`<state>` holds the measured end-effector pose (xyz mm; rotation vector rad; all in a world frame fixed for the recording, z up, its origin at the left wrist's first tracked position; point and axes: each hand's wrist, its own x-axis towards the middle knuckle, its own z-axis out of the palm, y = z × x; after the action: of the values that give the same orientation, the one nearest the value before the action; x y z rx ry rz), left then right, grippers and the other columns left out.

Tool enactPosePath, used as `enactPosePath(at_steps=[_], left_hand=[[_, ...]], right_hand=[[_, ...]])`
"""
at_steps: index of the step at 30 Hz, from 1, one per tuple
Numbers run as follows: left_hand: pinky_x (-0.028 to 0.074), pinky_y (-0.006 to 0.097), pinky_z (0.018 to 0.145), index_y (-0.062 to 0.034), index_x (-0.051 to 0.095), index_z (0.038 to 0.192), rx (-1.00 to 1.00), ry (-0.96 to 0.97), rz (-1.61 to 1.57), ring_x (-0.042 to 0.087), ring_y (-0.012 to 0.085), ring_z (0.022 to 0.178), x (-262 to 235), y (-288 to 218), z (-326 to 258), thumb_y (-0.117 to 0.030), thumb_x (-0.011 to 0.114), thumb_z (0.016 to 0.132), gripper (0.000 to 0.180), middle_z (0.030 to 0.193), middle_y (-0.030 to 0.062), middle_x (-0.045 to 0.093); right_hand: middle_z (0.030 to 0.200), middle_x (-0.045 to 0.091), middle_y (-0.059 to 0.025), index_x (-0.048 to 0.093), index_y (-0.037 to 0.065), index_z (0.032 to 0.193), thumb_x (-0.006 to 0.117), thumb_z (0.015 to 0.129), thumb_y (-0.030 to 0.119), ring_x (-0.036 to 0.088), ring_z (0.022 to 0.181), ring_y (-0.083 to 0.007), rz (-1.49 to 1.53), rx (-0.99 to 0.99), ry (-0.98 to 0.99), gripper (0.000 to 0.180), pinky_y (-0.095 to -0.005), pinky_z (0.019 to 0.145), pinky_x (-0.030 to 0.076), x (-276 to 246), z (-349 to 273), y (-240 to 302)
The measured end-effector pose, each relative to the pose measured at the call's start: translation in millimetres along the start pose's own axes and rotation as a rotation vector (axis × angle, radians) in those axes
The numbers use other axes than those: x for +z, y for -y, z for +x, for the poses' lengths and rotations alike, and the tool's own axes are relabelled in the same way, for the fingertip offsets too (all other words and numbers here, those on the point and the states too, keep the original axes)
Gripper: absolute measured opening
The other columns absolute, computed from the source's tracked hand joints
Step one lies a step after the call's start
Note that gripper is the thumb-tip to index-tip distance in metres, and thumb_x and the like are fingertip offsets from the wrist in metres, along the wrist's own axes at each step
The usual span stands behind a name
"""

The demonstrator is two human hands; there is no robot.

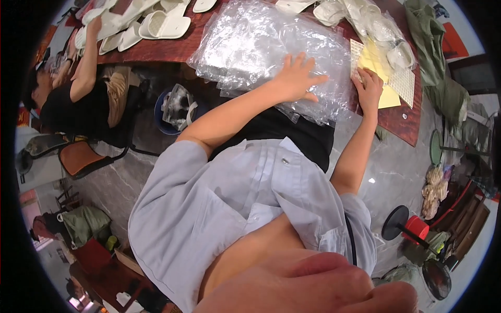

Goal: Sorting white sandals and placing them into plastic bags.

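Observation:
My left hand [300, 79] lies with fingers spread on a stack of clear plastic bags [240, 41] at the table's near edge. Nothing is gripped in it. To its right, my right hand [369, 87] has its fingers bent together over a yellow sheet [389, 97]. Whatever its fingertips may pinch is too small to make out. Beside and partly under the yellow sheet is a pale sheet covered in rows of small marks [407, 86], which look like stickers.
White slippers [166, 26] are heaped at the table's far left, where another person's hand [94, 26] holds one. Wrapped white slippers [378, 26] lie at the far right of the red-brown table [404, 122]. A blue tub [164, 117] stands below the table; an orange-seated chair [83, 158] is at left.

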<state>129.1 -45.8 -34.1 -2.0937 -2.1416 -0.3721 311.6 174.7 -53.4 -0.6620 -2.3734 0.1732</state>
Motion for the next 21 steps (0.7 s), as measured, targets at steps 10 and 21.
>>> enactPosePath(at_steps=[10,21], left_hand=[[0.025,0.062,0.104,-0.0364,0.05,0.138,-0.005,-0.149,-0.021,0.032,0.0445,0.134,13.1,1.6,-5.8,-0.06,0.062,0.081,0.063,0.137,0.0213,0.043],[0.026,0.063,0.103,-0.0374,0.052,0.137,0.003,-0.164,-0.016,0.033,0.0447,0.133,15.6,7.2,-8.2,-0.06,0.063,0.08,0.062,0.136,0.022,0.043]], right_hand=[[0.103,0.071,-0.0087,0.071,0.001,0.107,0.065,0.09,0.012,0.064,0.093,-0.0159,0.584,0.34,-0.176,0.02,-0.0294,0.086,0.048,-50.9,34.1,13.1],[0.145,0.02,-0.0451,0.018,0.02,0.154,0.081,0.074,0.036,0.03,0.133,-0.058,-0.083,0.628,-0.031,0.104,-0.0617,0.104,0.034,19.8,174.5,-82.4]])
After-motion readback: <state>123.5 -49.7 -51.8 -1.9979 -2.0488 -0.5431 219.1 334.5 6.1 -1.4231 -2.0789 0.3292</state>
